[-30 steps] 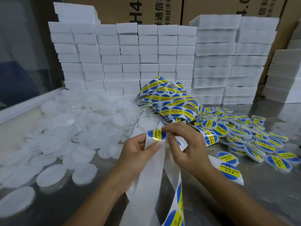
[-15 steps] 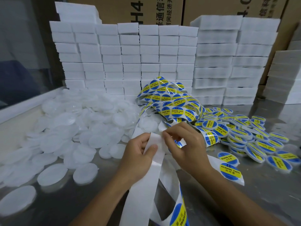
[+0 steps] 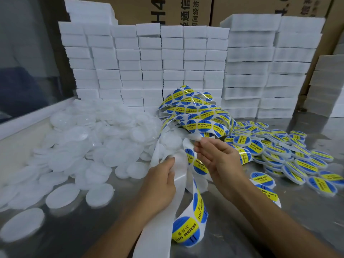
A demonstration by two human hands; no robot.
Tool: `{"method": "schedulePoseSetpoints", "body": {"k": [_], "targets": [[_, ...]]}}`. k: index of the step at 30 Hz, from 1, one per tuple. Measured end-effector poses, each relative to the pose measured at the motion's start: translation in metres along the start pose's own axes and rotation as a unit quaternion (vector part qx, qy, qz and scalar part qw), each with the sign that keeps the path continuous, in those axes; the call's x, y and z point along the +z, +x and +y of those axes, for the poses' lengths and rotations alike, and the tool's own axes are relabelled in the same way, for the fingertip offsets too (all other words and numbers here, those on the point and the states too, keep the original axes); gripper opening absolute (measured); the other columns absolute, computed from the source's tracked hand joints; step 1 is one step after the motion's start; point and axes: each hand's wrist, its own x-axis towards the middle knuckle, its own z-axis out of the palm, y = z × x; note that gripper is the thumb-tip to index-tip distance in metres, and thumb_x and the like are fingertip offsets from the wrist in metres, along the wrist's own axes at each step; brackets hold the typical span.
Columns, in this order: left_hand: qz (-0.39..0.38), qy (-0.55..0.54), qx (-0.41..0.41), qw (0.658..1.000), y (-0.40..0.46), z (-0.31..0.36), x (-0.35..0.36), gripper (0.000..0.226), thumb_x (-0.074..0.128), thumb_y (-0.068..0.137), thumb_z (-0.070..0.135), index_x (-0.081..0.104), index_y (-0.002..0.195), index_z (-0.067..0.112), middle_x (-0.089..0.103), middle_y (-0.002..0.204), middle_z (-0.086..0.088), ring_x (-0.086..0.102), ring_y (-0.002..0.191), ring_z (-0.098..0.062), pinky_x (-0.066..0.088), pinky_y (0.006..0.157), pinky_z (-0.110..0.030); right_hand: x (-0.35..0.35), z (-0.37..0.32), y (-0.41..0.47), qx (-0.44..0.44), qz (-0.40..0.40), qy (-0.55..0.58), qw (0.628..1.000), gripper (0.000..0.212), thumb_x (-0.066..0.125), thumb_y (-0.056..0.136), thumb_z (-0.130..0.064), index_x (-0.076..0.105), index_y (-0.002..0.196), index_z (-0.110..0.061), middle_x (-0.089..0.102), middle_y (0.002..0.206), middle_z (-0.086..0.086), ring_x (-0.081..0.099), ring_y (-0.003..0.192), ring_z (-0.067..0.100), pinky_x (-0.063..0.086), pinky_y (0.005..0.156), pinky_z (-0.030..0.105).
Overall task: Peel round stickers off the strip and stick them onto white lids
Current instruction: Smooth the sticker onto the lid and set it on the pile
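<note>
Metal table backed by stacked white boxes and cardboard cartons. Plain white lids heaped left; labelled lids heaped right. Tangled sticker strip at centre, trailing toward viewer. Left hand grips bare backing paper. Right hand pinches strip edge near blue-yellow sticker; whether sticker is lifted, cannot tell

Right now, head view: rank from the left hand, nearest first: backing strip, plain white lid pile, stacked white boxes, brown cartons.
1. Backing strip: held in the left hand itself.
2. Plain white lid pile: on the table, to its left and beyond.
3. Stacked white boxes: a wall behind the lids.
4. Brown cartons: behind the boxes, at the back.
</note>
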Motion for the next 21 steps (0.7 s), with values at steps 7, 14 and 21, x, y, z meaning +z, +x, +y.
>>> {"method": "schedulePoseSetpoints", "body": {"k": [7, 14, 21], "targets": [[-0.022, 0.001, 0.063, 0.998, -0.001, 0.004, 0.004, 0.017, 0.043, 0.1, 0.021, 0.059, 0.097, 0.026, 0.06, 0.097, 0.014, 0.059, 0.093, -0.008, 0.048, 0.081, -0.028, 0.017, 0.013, -0.012, 0.043, -0.117, 0.028, 0.992, 0.02, 0.075, 0.06, -0.009, 0.08, 0.079, -0.009, 0.075, 0.082, 0.015, 0.073, 0.078, 0.021, 0.061, 0.08, 0.029], [0.12, -0.027, 0.037, 0.992, 0.001, 0.017, -0.012, 0.04, 0.044, 0.09, 0.036, 0.065, 0.074, 0.006, 0.066, 0.071, -0.002, 0.062, 0.069, -0.018, 0.05, 0.064, -0.04, 0.008, 0.017, -0.005, 0.061, -0.063, 0.021, 0.996, 0.027, 0.081, 0.063, -0.021, 0.079, 0.087, -0.008, 0.075, 0.095, 0.015, 0.073, 0.09, 0.023, 0.057, 0.089, 0.038], [0.047, 0.322, -0.167, 0.931, 0.006, -0.004, -0.04, 0.024, 0.051, 0.089, 0.029, 0.064, 0.109, 0.023, 0.058, 0.113, -0.001, 0.05, 0.109, -0.026, 0.039, 0.089, -0.038, 0.001, 0.019, 0.002, 0.074, -0.031, 0.035, 0.996, 0.033, 0.074, 0.075, -0.005, 0.072, 0.108, -0.007, 0.075, 0.103, 0.014, 0.073, 0.097, 0.024, 0.06, 0.085, 0.044]]}}
